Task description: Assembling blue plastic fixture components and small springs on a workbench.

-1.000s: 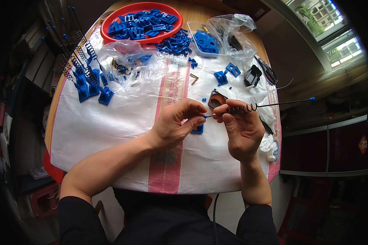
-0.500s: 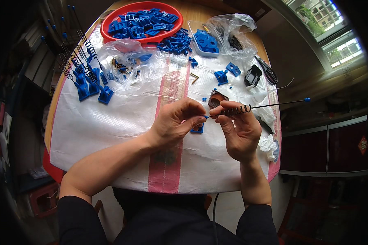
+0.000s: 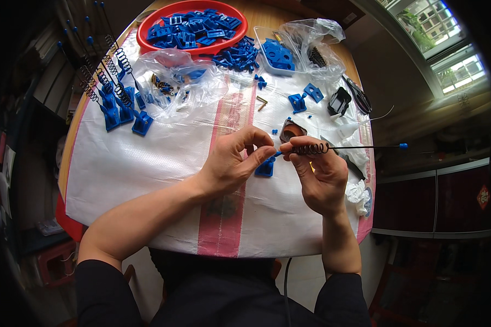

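Both hands meet above the middle of the desk point(image 3: 120, 180): the right hand point(image 3: 319, 174) has its grip closed on a thin black rod point(image 3: 365, 147) carrying a coiled spring point(image 3: 310, 148), and the left hand point(image 3: 235, 163) pinches the rod's near blue tip between thumb and forefinger. Just under the hands a small blue plastic part point(image 3: 265, 168) lies on the white woven sheet. Farther off sit clear plastic bags point(image 3: 180, 82), a row of finished spring rods on blue bases point(image 3: 114, 103), and a red bowl point(image 3: 147, 27) of blue parts.

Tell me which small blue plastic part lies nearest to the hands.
The blue part directly under the left hand thumb, beside the right hand; the other loose ones lie farther up the white cloth.
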A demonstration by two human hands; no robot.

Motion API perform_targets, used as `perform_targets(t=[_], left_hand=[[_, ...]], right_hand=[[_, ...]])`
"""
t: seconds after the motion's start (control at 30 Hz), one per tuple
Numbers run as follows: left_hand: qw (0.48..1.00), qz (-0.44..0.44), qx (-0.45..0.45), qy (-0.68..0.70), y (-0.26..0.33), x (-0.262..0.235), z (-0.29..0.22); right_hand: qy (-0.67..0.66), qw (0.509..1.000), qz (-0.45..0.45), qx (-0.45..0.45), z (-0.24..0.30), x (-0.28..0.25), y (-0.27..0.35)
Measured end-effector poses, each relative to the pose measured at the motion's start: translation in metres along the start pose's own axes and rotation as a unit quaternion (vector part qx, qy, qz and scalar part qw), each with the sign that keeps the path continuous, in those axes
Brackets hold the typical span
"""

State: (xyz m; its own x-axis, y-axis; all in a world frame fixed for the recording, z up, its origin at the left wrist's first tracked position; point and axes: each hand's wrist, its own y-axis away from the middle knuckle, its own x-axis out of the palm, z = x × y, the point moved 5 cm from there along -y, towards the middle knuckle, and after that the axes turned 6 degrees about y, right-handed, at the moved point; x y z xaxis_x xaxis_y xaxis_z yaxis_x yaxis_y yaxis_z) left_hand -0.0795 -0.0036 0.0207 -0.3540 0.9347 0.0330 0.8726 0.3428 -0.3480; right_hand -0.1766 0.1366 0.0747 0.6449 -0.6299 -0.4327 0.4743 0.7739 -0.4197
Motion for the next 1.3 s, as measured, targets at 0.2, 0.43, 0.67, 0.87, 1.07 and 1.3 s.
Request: perform_targets(t=[0.2,0.43,0.67,0.87,1.07,1.3], left_hand=[[0.993,0.004,0.042,-0.11,-0.001,0.003,-0.007],[0.984,0.041,0.06,-0.161,-0.003,0.009,0.0],[0.987,0.042,0.035,-0.151,-0.003,0.009,-0.001],[0.984,0.042,0.071,-0.158,-0.002,0.009,0.001],[0.982,0.053,0.076,-0.166,-0.004,0.01,0.001],[0.974,0.079,0.094,-0.191,-0.002,0.011,0.004]], right_hand=[[0.056,0.997,0.047,-0.003,0.001,-0.004,-0.001],[0.05,0.998,0.029,0.009,-0.004,0.0,-0.003],[0.067,0.997,0.035,-0.008,-0.003,0.002,-0.003],[0.056,0.998,0.029,0.015,-0.004,0.002,-0.004],[0.032,0.998,0.025,0.039,-0.006,0.001,-0.004],[0.119,0.99,0.071,-0.02,0.005,0.006,-0.007]])
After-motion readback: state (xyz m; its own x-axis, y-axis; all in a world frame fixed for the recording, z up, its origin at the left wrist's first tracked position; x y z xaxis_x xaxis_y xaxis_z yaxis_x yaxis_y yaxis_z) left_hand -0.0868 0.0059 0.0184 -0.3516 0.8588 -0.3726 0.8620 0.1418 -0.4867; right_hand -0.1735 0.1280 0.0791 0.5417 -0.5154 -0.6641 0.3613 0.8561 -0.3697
